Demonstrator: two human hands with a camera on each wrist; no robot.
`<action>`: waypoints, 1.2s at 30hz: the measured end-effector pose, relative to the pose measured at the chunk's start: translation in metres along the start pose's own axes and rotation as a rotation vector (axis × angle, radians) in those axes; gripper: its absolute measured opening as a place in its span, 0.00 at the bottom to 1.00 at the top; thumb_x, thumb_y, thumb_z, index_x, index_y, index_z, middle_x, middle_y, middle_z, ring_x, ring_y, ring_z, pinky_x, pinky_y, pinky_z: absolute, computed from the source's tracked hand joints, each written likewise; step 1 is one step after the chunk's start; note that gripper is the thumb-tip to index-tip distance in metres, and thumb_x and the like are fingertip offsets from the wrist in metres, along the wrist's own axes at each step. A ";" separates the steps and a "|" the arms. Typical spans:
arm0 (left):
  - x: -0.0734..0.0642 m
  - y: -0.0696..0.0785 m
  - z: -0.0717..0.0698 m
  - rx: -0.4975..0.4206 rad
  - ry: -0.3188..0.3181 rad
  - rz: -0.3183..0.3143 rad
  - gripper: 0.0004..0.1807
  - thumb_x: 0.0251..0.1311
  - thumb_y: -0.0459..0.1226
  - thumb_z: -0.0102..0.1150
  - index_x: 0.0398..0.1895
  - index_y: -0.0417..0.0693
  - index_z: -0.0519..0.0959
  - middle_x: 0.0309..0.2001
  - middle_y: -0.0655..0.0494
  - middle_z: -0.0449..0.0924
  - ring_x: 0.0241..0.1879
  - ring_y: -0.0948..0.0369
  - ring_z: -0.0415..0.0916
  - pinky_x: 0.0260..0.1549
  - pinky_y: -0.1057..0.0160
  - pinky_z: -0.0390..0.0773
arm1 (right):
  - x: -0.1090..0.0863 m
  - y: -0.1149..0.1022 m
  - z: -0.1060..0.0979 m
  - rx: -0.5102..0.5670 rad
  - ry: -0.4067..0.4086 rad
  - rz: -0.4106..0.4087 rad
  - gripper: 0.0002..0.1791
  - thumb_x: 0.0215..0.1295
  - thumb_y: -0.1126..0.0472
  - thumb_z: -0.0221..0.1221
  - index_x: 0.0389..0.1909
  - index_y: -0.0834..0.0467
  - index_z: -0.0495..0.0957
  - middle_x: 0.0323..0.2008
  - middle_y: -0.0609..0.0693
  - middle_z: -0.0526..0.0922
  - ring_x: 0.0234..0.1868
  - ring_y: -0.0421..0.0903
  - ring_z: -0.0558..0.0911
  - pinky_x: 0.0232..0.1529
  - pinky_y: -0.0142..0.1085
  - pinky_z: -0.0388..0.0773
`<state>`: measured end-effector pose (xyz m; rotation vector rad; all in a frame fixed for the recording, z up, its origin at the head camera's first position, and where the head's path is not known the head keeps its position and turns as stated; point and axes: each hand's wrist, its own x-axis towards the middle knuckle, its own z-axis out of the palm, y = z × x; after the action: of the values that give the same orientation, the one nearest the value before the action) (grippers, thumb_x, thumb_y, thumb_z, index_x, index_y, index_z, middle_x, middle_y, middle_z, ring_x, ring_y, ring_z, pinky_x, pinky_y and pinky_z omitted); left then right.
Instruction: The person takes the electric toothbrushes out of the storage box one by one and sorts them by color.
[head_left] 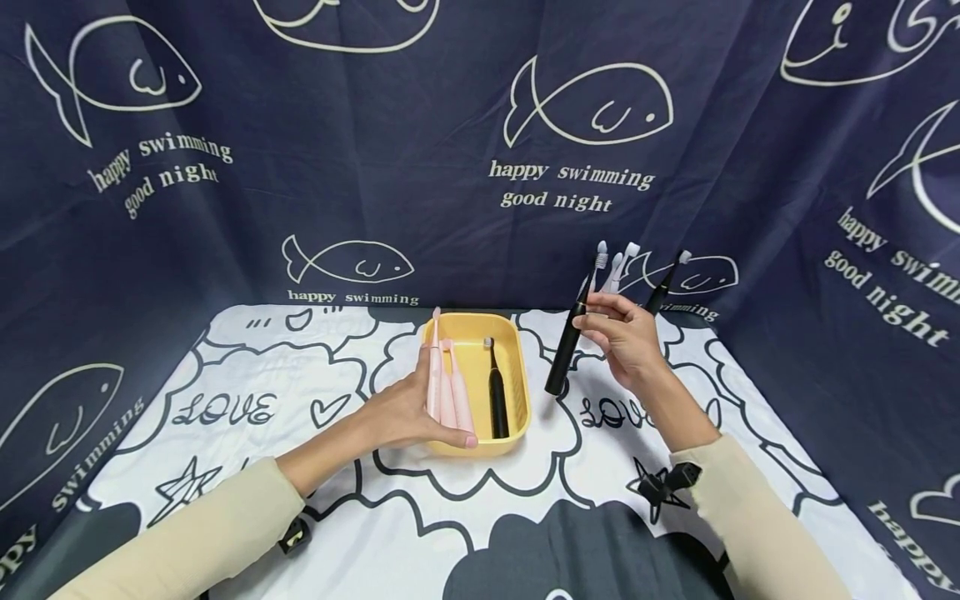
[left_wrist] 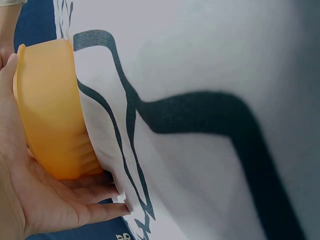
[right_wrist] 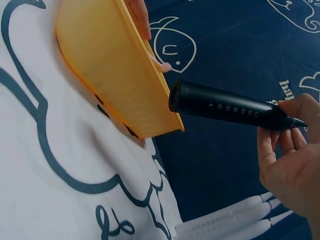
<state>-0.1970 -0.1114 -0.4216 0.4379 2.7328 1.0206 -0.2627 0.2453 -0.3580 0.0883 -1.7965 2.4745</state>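
My left hand [head_left: 411, 412] grips the near left side of a yellow plastic basket [head_left: 522, 375], thumb over the rim; in the left wrist view its fingers lie along the outer wall [left_wrist: 50, 105]. Inside, pink electric toothbrushes [head_left: 459, 400] lean at the left and a black electric toothbrush [head_left: 497, 400] lies at the right. Right of the basket, my right hand [head_left: 628, 333] pinches another black electric toothbrush [head_left: 566, 350] near its neck, brush head up. The right wrist view shows its handle base [right_wrist: 175, 96] pointing toward the basket, apart from the table.
Several white electric toothbrushes [right_wrist: 235, 220] stand beyond my right hand, with one more black electric toothbrush [head_left: 662, 290] at their right. A white cloth with black drawings [head_left: 285, 433] covers the table. Dark blue fish-print curtains [head_left: 450, 183] enclose the back and sides.
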 end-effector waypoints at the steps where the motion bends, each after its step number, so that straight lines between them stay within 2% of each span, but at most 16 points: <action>1: 0.000 0.000 0.000 -0.001 0.000 0.002 1.01 0.32 0.79 0.85 0.94 0.49 0.23 0.87 0.36 0.65 0.75 0.49 0.78 0.74 0.43 0.79 | 0.000 0.000 -0.001 0.002 0.001 0.001 0.22 0.67 0.84 0.64 0.43 0.51 0.88 0.38 0.42 0.90 0.44 0.38 0.88 0.52 0.31 0.89; 7: -0.001 -0.001 -0.001 -0.015 0.013 0.024 0.99 0.32 0.77 0.87 0.95 0.55 0.25 0.79 0.37 0.75 0.67 0.52 0.82 0.65 0.44 0.83 | -0.002 -0.003 -0.010 0.004 0.016 -0.011 0.22 0.67 0.84 0.64 0.43 0.52 0.88 0.40 0.41 0.91 0.45 0.38 0.89 0.54 0.33 0.90; 10: -0.001 0.000 -0.002 -0.018 0.014 0.026 0.99 0.32 0.77 0.87 0.95 0.57 0.25 0.77 0.38 0.78 0.65 0.52 0.83 0.64 0.45 0.83 | -0.003 -0.005 -0.014 0.008 0.022 -0.024 0.21 0.67 0.84 0.64 0.43 0.53 0.89 0.39 0.43 0.91 0.44 0.38 0.90 0.53 0.33 0.90; 15: 0.000 -0.001 -0.002 -0.002 0.013 0.024 0.99 0.33 0.78 0.86 0.94 0.55 0.23 0.80 0.38 0.75 0.66 0.53 0.82 0.65 0.45 0.83 | -0.003 -0.009 -0.021 0.020 0.035 -0.043 0.22 0.66 0.85 0.64 0.41 0.54 0.89 0.38 0.44 0.91 0.41 0.39 0.90 0.52 0.33 0.91; 21: 0.001 -0.003 0.000 -0.030 0.019 0.047 0.99 0.34 0.76 0.88 0.94 0.61 0.22 0.74 0.38 0.80 0.62 0.54 0.84 0.62 0.46 0.84 | -0.003 -0.012 -0.031 0.025 0.058 -0.059 0.22 0.65 0.86 0.65 0.41 0.55 0.89 0.38 0.44 0.92 0.41 0.40 0.91 0.50 0.34 0.91; 32: 0.000 -0.001 -0.001 -0.039 0.007 0.040 0.98 0.33 0.75 0.88 0.94 0.58 0.24 0.75 0.38 0.80 0.63 0.53 0.84 0.64 0.46 0.83 | -0.001 -0.018 -0.053 0.047 0.115 -0.105 0.23 0.64 0.88 0.64 0.39 0.55 0.91 0.34 0.45 0.91 0.36 0.40 0.92 0.43 0.32 0.90; 36: -0.001 0.000 -0.001 -0.029 0.008 0.032 1.00 0.32 0.76 0.88 0.94 0.55 0.24 0.81 0.37 0.74 0.68 0.52 0.82 0.69 0.45 0.82 | 0.001 -0.020 -0.061 0.095 0.106 -0.125 0.24 0.63 0.90 0.62 0.39 0.58 0.91 0.34 0.47 0.92 0.35 0.42 0.93 0.41 0.33 0.91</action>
<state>-0.1969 -0.1124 -0.4211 0.4758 2.7228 1.0706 -0.2619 0.3098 -0.3584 0.0721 -1.5820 2.4275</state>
